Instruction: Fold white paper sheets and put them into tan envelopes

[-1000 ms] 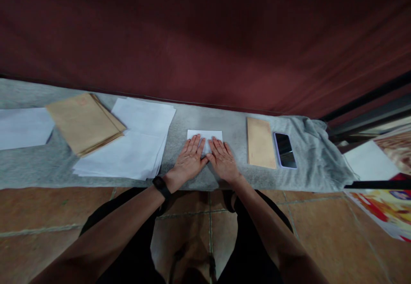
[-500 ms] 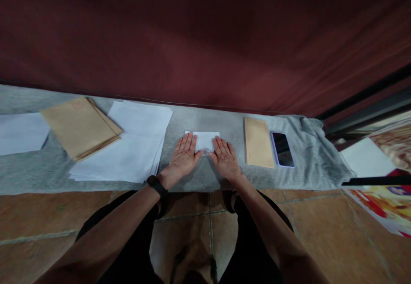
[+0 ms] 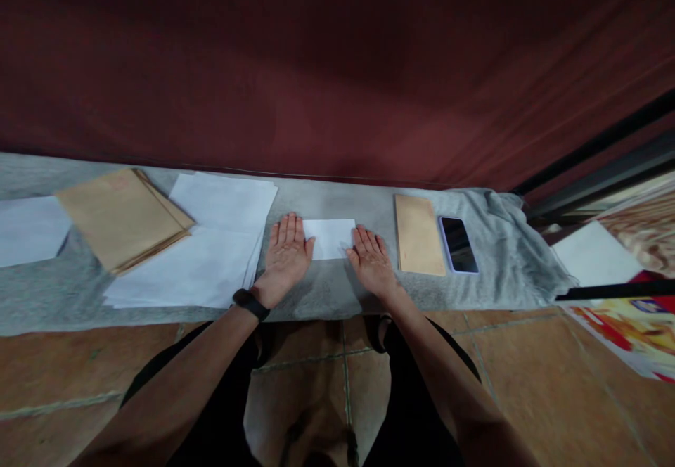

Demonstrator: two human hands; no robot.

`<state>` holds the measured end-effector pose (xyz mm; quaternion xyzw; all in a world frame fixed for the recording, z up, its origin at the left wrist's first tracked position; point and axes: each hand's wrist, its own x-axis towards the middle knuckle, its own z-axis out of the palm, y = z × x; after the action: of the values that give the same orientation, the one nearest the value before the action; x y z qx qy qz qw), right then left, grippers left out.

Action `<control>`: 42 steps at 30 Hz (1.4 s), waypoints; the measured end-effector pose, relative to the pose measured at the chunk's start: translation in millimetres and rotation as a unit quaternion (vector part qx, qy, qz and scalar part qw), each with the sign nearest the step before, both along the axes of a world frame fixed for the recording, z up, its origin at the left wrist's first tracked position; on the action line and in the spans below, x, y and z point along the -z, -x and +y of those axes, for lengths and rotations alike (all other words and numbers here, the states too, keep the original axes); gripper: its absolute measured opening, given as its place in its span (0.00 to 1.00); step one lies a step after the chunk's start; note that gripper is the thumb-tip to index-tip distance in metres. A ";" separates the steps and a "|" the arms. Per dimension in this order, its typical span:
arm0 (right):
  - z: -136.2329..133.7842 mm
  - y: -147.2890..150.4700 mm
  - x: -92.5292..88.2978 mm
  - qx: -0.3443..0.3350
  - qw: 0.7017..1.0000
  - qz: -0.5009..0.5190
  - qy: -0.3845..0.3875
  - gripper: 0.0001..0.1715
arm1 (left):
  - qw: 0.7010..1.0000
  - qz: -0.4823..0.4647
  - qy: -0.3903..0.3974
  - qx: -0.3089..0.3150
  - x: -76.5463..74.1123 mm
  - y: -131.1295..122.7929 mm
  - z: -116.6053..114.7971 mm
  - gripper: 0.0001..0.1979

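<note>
A small white piece of paper [image 3: 330, 239], seemingly folded, lies flat on the grey cloth [image 3: 337, 291] in front of me. Along its left edge rests my left hand [image 3: 288, 252], palm down and open, the thumb at the paper's side. My right hand [image 3: 370, 261] lies flat and open at the right edge, its fingertips and thumb touching the paper. Neither hand grips anything. Close to my left hand is a stack of white paper sheets [image 3: 226, 245]. A brown envelope [image 3: 420, 235] lies to the right of my right hand.
Several brown envelopes [image 3: 124, 217] overlap the white sheets on the left. Another white sheet [image 3: 29, 231] sits at the far left. A phone [image 3: 459, 245] lies beside the right envelope. A dark red surface [image 3: 316, 87] rises behind the cloth.
My left hand has slid left from on top of the small paper to its edge, so more of the paper shows. My right hand has barely moved. The view has shifted slightly.
</note>
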<state>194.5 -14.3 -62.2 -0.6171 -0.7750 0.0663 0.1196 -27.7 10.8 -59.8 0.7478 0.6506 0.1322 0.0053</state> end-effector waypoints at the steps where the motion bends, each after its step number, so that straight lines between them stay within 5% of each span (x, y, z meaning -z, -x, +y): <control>1: 1.8 0.1 -1.9 0.008 1.000 0.004 0.005 0.34 | 1.000 -0.004 -0.003 0.009 -1.4 -2.3 0.0 0.34; 12: 21.0 37.4 -12.5 -0.048 0.996 0.066 0.037 0.34 | 0.984 -0.007 0.059 0.171 2.4 -55.0 -3.7 0.32; 42: 20.2 7.8 8.7 0.025 0.998 0.007 -0.049 0.36 | 0.999 0.008 0.020 0.034 7.9 -4.1 3.5 0.37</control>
<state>186.6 5.9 -70.9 -0.6293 -0.7608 0.0296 0.1562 -23.6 14.2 -67.7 0.7702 0.6274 0.1128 0.0198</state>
